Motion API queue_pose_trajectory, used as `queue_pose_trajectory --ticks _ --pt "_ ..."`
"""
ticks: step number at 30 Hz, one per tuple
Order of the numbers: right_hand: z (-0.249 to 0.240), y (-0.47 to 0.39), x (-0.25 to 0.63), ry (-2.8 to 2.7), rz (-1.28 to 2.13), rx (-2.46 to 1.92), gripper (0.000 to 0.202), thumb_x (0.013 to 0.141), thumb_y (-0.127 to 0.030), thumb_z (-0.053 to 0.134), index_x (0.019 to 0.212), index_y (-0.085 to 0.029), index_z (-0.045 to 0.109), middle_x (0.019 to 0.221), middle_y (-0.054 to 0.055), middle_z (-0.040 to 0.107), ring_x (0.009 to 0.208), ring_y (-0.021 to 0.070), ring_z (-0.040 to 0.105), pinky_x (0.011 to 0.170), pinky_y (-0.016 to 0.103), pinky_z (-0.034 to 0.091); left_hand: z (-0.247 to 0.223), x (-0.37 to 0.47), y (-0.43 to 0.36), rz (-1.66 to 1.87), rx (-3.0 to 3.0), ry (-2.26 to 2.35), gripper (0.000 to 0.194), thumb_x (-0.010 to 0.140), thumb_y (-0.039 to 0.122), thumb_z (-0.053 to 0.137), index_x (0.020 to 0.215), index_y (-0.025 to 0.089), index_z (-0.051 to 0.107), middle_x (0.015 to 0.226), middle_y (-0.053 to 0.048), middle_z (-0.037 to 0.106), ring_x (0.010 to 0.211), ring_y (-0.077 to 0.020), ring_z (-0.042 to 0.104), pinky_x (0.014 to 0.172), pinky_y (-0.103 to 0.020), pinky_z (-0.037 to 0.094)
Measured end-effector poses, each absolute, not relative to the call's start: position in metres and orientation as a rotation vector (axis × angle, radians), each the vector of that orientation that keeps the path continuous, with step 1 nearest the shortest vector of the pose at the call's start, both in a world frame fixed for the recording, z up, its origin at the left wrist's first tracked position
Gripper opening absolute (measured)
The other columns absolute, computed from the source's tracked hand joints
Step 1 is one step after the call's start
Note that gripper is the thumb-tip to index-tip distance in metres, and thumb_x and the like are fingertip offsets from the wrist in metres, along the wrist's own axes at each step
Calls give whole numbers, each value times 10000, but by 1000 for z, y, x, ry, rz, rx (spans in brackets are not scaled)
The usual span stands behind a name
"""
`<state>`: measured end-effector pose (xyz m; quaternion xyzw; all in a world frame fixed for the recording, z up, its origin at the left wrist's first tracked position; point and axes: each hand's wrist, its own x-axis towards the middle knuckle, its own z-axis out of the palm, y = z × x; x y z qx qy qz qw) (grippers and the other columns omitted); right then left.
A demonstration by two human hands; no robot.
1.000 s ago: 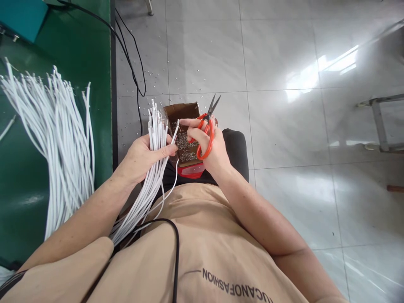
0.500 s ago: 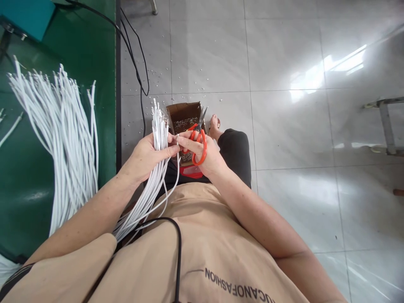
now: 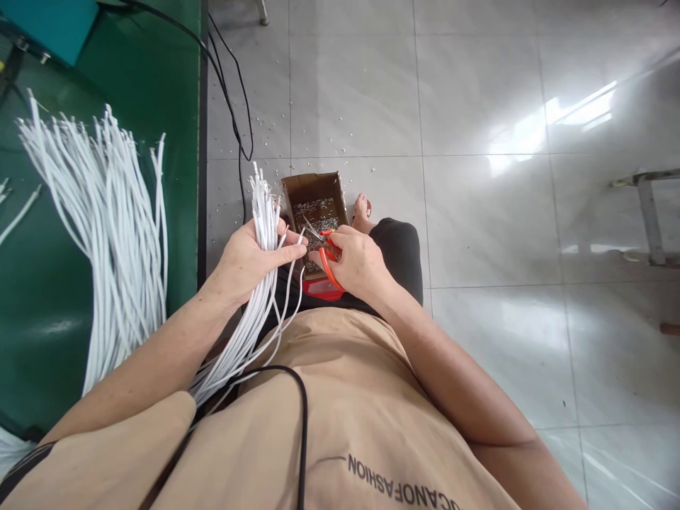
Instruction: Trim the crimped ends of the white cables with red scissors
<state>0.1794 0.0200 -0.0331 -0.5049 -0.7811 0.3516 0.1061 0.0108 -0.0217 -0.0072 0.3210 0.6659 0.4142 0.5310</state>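
My left hand [image 3: 247, 258] is closed round a bundle of white wires [image 3: 264, 223], whose cut ends point up and away from me. Between its thumb and forefinger one single wire is pinched apart from the rest. Red-handled scissors [image 3: 330, 273] sit in my right hand [image 3: 357, 258], with the fingers wrapped around the handles. The blades point up and left, close to the tip of the separated wire; whether they touch it I cannot tell. Below both hands stands an open cardboard box [image 3: 313, 183] with many small clippings inside.
A larger pile of white wires [image 3: 114, 234] lies on the green table [image 3: 180, 106] at left, near a teal device [image 3: 53, 25]. Black cables [image 3: 226, 92] hang off the table edge. Clippings are scattered on the tiled floor [image 3: 361, 92]. A metal stand leg [image 3: 649, 219] is at far right.
The scissors have swung from pointing up, hanging in my right hand, to pointing left at the single wire. My right fingers have let go of that wire, which my left thumb and finger now pinch.
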Motion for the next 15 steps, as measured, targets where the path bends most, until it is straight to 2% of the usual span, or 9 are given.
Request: queue_pose_trajectory --ticks 15 --pt "-20 18 177 -2643 800 -1469 247 863 -323 539 781 -146 690 788 57 615 672 155 530 633 303 334 -11 9 -23 916 987 1780 357 571 248 795 833 194 559 760 5 695 749 -173 667 774 -309 527"
